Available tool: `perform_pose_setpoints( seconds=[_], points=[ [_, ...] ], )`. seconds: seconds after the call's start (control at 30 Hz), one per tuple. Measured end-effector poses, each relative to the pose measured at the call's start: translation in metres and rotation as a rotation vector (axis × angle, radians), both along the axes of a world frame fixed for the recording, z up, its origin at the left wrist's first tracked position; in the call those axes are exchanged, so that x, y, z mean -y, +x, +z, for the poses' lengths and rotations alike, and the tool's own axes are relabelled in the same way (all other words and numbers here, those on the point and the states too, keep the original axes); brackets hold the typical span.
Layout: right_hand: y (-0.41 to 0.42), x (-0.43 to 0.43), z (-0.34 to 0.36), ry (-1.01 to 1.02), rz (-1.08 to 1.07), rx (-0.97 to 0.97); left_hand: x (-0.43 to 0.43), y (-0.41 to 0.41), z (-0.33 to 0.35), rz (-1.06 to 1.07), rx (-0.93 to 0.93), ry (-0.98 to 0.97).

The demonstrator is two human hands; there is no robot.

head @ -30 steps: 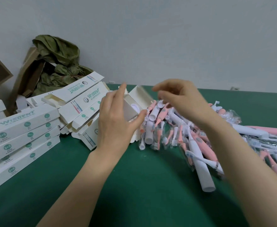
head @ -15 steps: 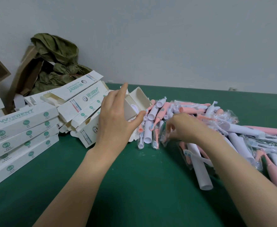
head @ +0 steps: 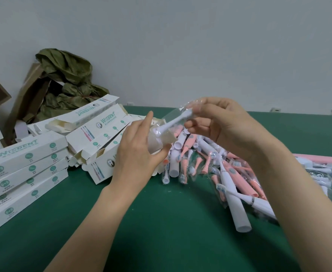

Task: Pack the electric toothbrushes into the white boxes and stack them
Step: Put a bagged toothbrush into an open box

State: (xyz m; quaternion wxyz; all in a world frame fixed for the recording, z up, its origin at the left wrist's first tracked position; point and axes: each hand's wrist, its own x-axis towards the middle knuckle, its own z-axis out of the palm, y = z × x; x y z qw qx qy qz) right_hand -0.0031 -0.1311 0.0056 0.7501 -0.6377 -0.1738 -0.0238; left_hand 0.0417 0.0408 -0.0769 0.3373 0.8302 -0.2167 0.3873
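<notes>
Grips with the left hand (head: pixel 135 154) an open white cardboard box (head: pixel 159 143), fingers (head: pixel 146 122) clamped on its sides, mouth turned rightward. Pinches with the right hand (head: pixel 224 124) a slim white toothbrush piece in clear plastic wrap (head: pixel 176 122), fingers clamped on its upper end, lower end at the box's mouth. Works above the green surface (head: pixel 161 222): heap of pink and white bagged electric toothbrushes (head: pixel 230 173) under the right arm, jumble of open white boxes (head: pixel 98 130) behind the left hand, stack of closed white boxes (head: pixel 23 163) far left.

boxes (head: pixel 23 169) left, toothbrushes (head: pixel 230 173) right, on table (head: pixel 161 222).
</notes>
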Motion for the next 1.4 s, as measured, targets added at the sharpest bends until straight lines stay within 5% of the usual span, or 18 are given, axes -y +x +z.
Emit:
perform_pose_setpoints(
  seconds=[0.4, 0.53, 0.7, 0.93, 1.1, 1.27, 1.4],
  points=[
    [0.002, -0.008, -0.007, -0.157, -0.453, 0.06, 0.006, -0.007, -0.001, -0.033, 0.065, 0.039],
    [0.004, -0.017, -0.012, -0.13, -0.391, 0.098, 0.007, -0.008, 0.001, -0.04, 0.064, -0.047],
    [0.002, -0.042, -0.026, -0.643, -0.464, 0.506, 0.006, -0.013, 0.005, -0.076, 0.052, -0.189],
    [0.004, -0.046, -0.034, -0.483, -0.718, 0.61, 0.01, -0.018, 0.007, -0.087, 0.113, -0.236],
    [0.009, -0.051, -0.042, -0.899, -0.583, 0.765, 0.012, -0.019, 0.007, -0.087, 0.152, -0.221],
    [0.005, -0.041, -0.033, -0.666, -0.766, 0.606, 0.01, -0.022, 0.011, -0.121, 0.141, -0.298],
    [0.003, -0.042, -0.028, -0.299, -0.469, 0.324, 0.008, -0.023, 0.011, -0.229, 0.102, -0.414]
  ],
)
